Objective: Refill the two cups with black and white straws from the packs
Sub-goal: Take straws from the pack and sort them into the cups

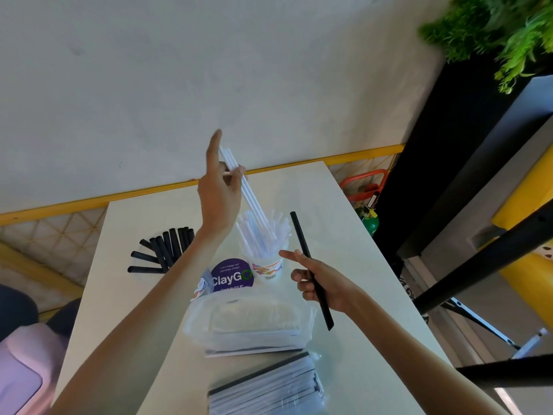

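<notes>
My left hand (220, 193) is raised above the table, pinching a few white straws (244, 181) whose lower ends reach into the cup of white straws (264, 266); its index finger points up. My right hand (321, 283) grips one black straw (311, 269) held upright to the right of that cup. Black straws (163, 253) fan out of a second cup at the left, the cup itself hidden behind my left forearm. A clear pack of white straws (251, 324) lies near me, and a pack of black straws (266, 387) lies at the front edge.
A round purple ClayGo sticker (232, 277) sits on the white table (353, 229) between the cups. A wall rises behind the table. Black shelving with green plants (490, 28) stands to the right, and a dark chair frame (478, 265) is close by.
</notes>
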Demonstrator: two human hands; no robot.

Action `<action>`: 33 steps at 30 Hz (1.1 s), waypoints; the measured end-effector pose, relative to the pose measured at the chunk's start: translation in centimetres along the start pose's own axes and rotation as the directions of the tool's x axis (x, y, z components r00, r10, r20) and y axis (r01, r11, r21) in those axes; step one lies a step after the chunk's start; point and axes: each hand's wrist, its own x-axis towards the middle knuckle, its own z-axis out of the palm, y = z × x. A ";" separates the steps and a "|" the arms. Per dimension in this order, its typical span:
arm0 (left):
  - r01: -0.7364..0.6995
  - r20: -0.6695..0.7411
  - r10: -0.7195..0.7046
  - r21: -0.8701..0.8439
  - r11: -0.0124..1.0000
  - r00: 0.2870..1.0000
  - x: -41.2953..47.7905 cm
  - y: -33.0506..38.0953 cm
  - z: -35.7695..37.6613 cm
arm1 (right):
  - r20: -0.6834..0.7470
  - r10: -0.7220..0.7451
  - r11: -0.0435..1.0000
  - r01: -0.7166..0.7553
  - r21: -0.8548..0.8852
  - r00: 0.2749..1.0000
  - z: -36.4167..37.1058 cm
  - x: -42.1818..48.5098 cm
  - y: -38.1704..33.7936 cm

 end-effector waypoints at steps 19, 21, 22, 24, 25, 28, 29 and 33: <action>-0.103 0.502 -0.080 0.326 0.940 0.861 -10.2 -4.9 3.3 | 0.003 0.024 1.000 -0.024 -0.006 1.000 -0.3 1.0 -0.1; -0.304 0.529 0.060 0.387 0.870 0.846 -10.2 -5.5 3.2 | 0.003 0.030 1.000 -0.029 -0.007 1.000 -0.2 1.2 0.0; -0.374 0.551 0.089 0.432 0.820 0.830 -10.1 -5.8 3.2 | 0.007 0.033 0.999 -0.033 -0.006 0.999 -0.1 1.2 0.0; -0.436 0.597 0.057 0.515 0.738 0.801 -9.9 -5.9 3.0 | 0.015 0.037 0.999 -0.037 -0.012 0.999 0.2 1.3 0.0; -0.441 0.610 0.023 0.545 0.713 0.792 -9.9 -5.9 2.8 | 0.021 0.037 0.999 -0.037 -0.016 0.999 0.5 1.3 0.0; -0.430 0.644 -0.082 0.595 0.679 0.761 -10.0 -6.2 2.4 | 0.029 0.032 0.999 -0.031 -0.018 0.999 0.9 1.2 -0.1; -0.424 0.643 -0.109 0.613 0.667 0.758 -9.9 -6.3 2.4 | 0.031 0.030 0.999 -0.029 -0.020 0.999 1.0 1.2 -0.2; -0.325 0.582 -0.085 0.563 0.760 0.809 -9.1 -5.6 2.0 | 0.037 0.027 0.999 -0.026 -0.032 0.999 1.4 1.2 -0.3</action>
